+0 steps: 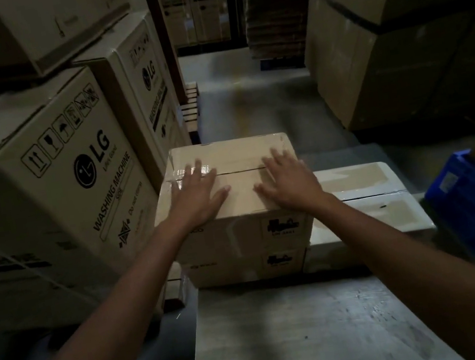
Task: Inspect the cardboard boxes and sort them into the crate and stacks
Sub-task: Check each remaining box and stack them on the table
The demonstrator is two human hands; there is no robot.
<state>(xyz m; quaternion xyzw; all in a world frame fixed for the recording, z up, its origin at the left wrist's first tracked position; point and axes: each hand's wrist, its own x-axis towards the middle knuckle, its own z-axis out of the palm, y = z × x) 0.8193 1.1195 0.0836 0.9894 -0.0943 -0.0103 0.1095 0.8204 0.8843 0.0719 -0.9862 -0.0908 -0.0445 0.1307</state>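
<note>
Box under left grip, right grip, both flat | carton: LG WASHING MACHINE

Two hands; two stacked boxes; two LG cartons; one crate.

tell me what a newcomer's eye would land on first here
Both hands first: the left hand and right hand lie flat, fingers spread, on the taped top of a cardboard box at centre, which is stacked on a second box. Next, the LG washing machine cartons along the left, and a blue crate at the right edge.
</note>
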